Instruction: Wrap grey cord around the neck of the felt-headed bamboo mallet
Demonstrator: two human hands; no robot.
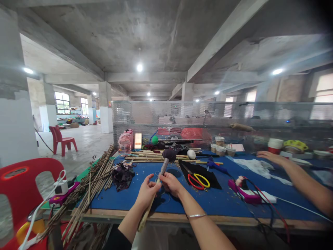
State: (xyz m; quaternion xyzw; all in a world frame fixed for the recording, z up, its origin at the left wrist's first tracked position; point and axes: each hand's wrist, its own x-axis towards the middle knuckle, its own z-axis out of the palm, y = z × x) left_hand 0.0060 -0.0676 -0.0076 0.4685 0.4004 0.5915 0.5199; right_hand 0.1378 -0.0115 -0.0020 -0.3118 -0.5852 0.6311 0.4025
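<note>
Work table [223, 205] with a blue mat fills the lower half of the view, near edge at 6 o'clock. Mesh screen [208, 114] runs along its far side, 12 o'clock. Red chair [18, 194] at 8 o'clock, off the table's left end. Bundle of twigs [88, 187] lies slanted over the left corner, 9 o'clock from the hands, ends hanging past the edge. A co-worker's forearm [299, 178] comes in from 3 o'clock, its hand resting on the mat. Stick [163, 169] at centre, raised over the mat just inside the near edge: thin, tilted, dark fluffy head up toward 1 o'clock, bare end down toward 7 o'clock past the table edge. Left hand [147, 191] closed around the shaft. Right hand [171, 183] touching it on the 2 o'clock side, fingers pinched on the shaft just under the grey wrapped part; bangle on that wrist. Crumpled dark rag [122, 175] at 10 o'clock from the hands. Purple glue gun [246, 195] at 3 o'clock, well apart. Scissors [199, 180], red and yellow handles, at 2 o'clock on a black cloth.
</note>
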